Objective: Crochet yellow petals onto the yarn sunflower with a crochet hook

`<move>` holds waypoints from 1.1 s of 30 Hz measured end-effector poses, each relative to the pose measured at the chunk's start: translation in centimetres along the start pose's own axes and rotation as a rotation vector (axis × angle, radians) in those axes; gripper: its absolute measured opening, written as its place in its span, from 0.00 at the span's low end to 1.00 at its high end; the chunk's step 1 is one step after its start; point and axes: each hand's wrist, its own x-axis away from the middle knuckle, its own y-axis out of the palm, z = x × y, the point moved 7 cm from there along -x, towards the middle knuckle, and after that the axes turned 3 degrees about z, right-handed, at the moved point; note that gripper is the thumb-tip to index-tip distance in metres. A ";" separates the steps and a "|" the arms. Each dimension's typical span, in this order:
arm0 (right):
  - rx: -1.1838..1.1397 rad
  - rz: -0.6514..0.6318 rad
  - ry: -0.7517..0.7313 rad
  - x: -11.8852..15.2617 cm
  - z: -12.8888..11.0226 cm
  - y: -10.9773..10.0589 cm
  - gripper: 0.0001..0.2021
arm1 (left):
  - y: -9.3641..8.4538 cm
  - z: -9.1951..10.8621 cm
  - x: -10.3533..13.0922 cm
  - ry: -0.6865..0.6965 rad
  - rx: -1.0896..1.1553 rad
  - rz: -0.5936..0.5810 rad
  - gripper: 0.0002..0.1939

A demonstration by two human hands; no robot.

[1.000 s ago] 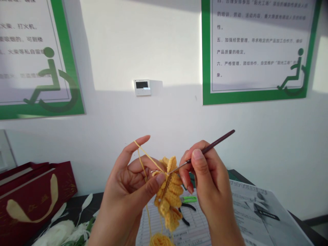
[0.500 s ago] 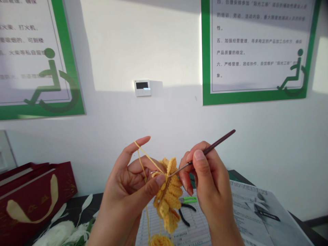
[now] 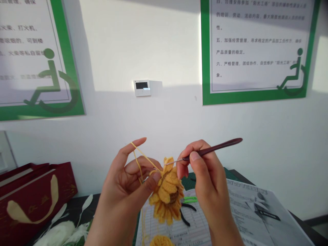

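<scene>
A yellow crocheted flower point(image 3: 167, 191) with a brown centre hangs from the pinch of my left hand point(image 3: 128, 184), its petals spread below. Yellow yarn point(image 3: 143, 153) runs over the raised left index finger and down to the flower's edge. My right hand point(image 3: 205, 171) grips a crochet hook point(image 3: 217, 147) with a dark red handle like a pen. The hook's thin metal shaft points left, its tip at the top petal. A ball of yellow yarn point(image 3: 161, 240) lies below at the bottom edge.
Printed papers point(image 3: 251, 208) cover the dark table, with black-handled pliers point(image 3: 188, 207) and a bright green tool point(image 3: 190, 199) behind the flower. A dark red gift bag point(image 3: 38, 201) and white artificial flowers point(image 3: 56, 234) are at the left. Behind is a wall with posters point(image 3: 256, 99).
The flower has turned so its brown centre shows. The hook has tilted closer to level, with its tip higher. My left hand has shifted slightly left.
</scene>
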 end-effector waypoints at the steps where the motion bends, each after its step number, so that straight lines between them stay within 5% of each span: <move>1: 0.008 -0.015 -0.017 -0.2 0.1 0.1 0.12 | 0.0 -0.1 -0.1 -0.003 0.006 -0.002 0.33; 8: -0.097 0.049 -0.066 0.2 1.7 1.5 0.11 | -0.5 -0.2 -0.4 -0.034 0.039 0.031 0.34; 14: -0.013 -0.106 -0.134 0.9 1.7 2.5 0.09 | -0.9 -0.4 -0.6 -0.080 0.040 0.021 0.33; 21: 0.069 0.003 -0.203 0.7 1.1 1.9 0.09 | 0.2 -1.1 -0.4 -0.175 0.066 -0.145 0.35; 33: -0.160 0.146 -0.189 0.8 0.1 0.9 0.13 | -0.6 -0.7 -0.5 -0.178 0.061 -0.060 0.41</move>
